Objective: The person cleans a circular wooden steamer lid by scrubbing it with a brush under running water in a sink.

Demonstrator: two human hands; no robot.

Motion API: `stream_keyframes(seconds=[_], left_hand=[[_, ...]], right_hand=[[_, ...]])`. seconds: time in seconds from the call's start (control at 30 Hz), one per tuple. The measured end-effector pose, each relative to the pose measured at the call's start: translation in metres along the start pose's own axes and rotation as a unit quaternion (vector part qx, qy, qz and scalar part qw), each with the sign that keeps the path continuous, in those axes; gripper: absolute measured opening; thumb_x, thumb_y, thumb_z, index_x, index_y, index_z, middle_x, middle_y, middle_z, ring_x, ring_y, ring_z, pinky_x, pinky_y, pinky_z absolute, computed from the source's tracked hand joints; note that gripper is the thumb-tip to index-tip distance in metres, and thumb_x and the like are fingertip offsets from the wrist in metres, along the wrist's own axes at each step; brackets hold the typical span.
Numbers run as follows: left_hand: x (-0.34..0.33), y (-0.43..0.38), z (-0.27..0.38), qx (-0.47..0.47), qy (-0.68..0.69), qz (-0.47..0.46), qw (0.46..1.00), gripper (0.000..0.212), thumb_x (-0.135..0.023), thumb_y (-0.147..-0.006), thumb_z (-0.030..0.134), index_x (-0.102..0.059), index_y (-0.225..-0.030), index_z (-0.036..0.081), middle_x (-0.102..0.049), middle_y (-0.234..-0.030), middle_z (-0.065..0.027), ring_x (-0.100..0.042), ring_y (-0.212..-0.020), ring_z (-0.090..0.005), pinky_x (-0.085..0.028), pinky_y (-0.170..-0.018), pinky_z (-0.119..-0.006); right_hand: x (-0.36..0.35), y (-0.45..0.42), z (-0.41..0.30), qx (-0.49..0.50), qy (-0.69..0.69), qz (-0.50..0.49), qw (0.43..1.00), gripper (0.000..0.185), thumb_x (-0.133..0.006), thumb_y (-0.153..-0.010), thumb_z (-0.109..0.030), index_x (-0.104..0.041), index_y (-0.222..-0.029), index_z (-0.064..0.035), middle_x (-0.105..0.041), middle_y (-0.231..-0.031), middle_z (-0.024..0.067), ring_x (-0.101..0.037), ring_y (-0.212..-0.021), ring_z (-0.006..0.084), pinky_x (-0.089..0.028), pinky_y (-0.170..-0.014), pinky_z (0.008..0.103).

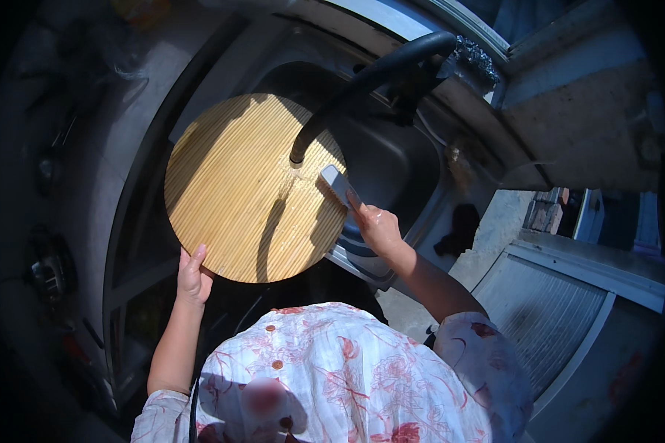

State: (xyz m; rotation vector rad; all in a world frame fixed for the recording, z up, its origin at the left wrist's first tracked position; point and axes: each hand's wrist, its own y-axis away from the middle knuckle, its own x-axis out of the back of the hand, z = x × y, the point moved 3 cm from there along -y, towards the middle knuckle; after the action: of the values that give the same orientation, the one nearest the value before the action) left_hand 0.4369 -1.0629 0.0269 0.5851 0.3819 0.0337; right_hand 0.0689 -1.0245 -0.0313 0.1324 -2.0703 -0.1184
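A round ribbed wooden board (238, 188) lies over the left part of a metal sink (415, 166). My left hand (195, 275) grips its lower left edge, thumb on top. In my right hand (379, 230) is a scrubbing brush (335, 181) with a pale back, its bristles against the ribbed face near the right edge. The dark curved spout of a faucet (360, 83) ends just above the board, where water wets the ribs beside the brush. The underside of the board is hidden.
Crumpled foil (476, 61) wraps something behind the faucet base. A dark object (459, 228) lies right of the sink. At the far left, a counter (138, 105) holds dim items. A ribbed translucent panel (548, 310) in a pale frame stands at the lower right.
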Motion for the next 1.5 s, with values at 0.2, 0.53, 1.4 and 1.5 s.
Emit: stream_keyframes(seconds=[0.2,0.53,1.4,1.5], left_hand=[[0.017,0.004,0.012,-0.049,0.002,0.018,0.999,0.056,-0.054,-0.088,0.01,-0.029,-0.138,0.009,-0.043,-0.133,-0.009,-0.043,-0.123,-0.0246,-0.035,-0.103,-0.04],[0.027,0.001,0.016,-0.063,-0.014,0.023,0.998,0.056,-0.054,-0.089,0.012,-0.028,-0.139,0.009,-0.043,-0.133,-0.0088,-0.042,-0.123,-0.0243,-0.035,-0.103,-0.039],[0.028,-0.002,0.011,-0.038,0.014,0.032,0.999,0.053,-0.053,-0.089,0.01,-0.03,-0.137,0.009,-0.045,-0.132,-0.009,-0.045,-0.121,-0.025,-0.038,-0.101,-0.04],[0.032,-0.001,0.012,-0.043,0.004,0.035,0.998,0.053,-0.053,-0.089,0.01,-0.03,-0.137,0.009,-0.045,-0.132,-0.0088,-0.045,-0.121,-0.0249,-0.038,-0.101,-0.04]], right_hand=[[-0.012,0.013,-0.054,0.141,-0.009,-0.066,0.988,0.053,-0.048,-0.091,-0.02,-0.028,-0.14,-0.0255,-0.057,-0.07,0.0136,-0.06,-0.06,0.0327,-0.049,-0.049,0.0406],[-0.017,0.001,-0.055,0.151,-0.013,-0.105,0.983,0.047,-0.051,-0.091,-0.02,-0.034,-0.135,-0.0263,-0.06,-0.089,0.0205,-0.061,-0.072,0.0381,-0.051,-0.061,0.0432],[-0.005,-0.018,-0.015,0.089,-0.042,0.011,0.995,0.046,-0.052,-0.089,-0.02,-0.039,-0.133,-0.0162,-0.062,-0.075,0.0159,-0.061,-0.061,0.0313,-0.049,-0.05,0.0381],[-0.004,0.008,-0.041,0.125,-0.022,-0.116,0.985,0.053,-0.052,-0.088,-0.014,-0.035,-0.137,-0.0208,-0.06,-0.072,0.0145,-0.061,-0.061,0.033,-0.05,-0.053,0.0392]])
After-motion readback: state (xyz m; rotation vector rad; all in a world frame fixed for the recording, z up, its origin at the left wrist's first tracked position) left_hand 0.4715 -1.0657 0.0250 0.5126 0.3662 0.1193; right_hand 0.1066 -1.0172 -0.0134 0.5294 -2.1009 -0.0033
